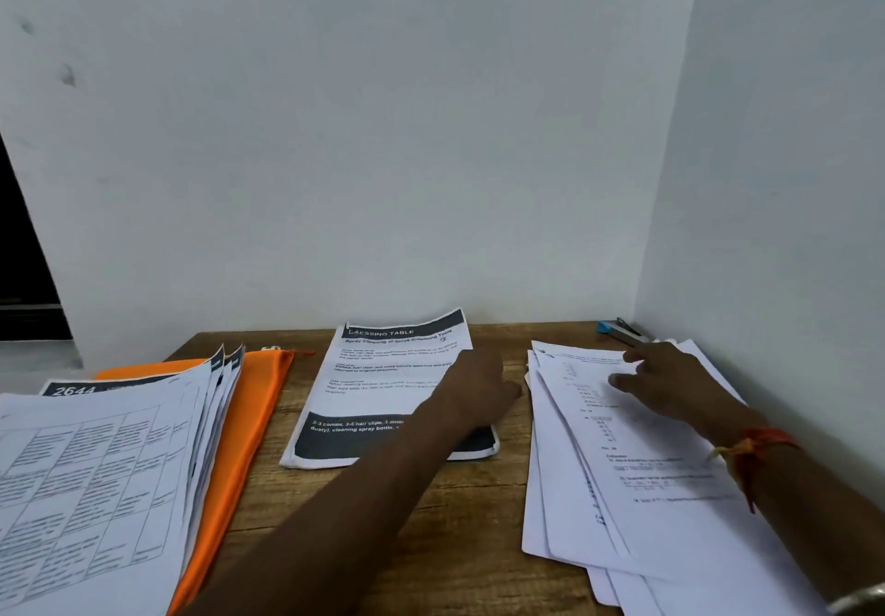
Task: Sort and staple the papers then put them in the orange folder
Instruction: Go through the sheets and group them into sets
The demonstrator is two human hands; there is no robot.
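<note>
Wood, brown and grained, is the table (459, 510) across the lower half of my feed, pushed into a corner of plain white wall (383, 136) that fills everything above it.

On my left lies the biggest pile of papers (96, 472), printed with grids and a dark header reading 2644, its sheets fanned at the far edge. It rests on the orange folder (249, 414), which lies flat on the table and shows as a long strip along the pile's right side and a patch behind it.

On my right I see a looser stack of white sheets (598, 495), skewed against one another, with fine print on the top page.

Between the two piles lies a thin set headed DRESSING TABLE (378, 376), with a dark band across its near end.

The left hand (479, 385) reaches across to that set's right edge and lies over it. From here I see only the back of the hand, so I cannot tell whether the fingers pinch the paper or merely rest on it.

The right hand (670, 385) lies on the top page of the right stack, fingers straight and spread apart, gripping nothing. A red-orange thread (752, 448) circles its wrist.

A blue stapler (622, 332) sits in the far right corner, just behind the right stack.
</note>
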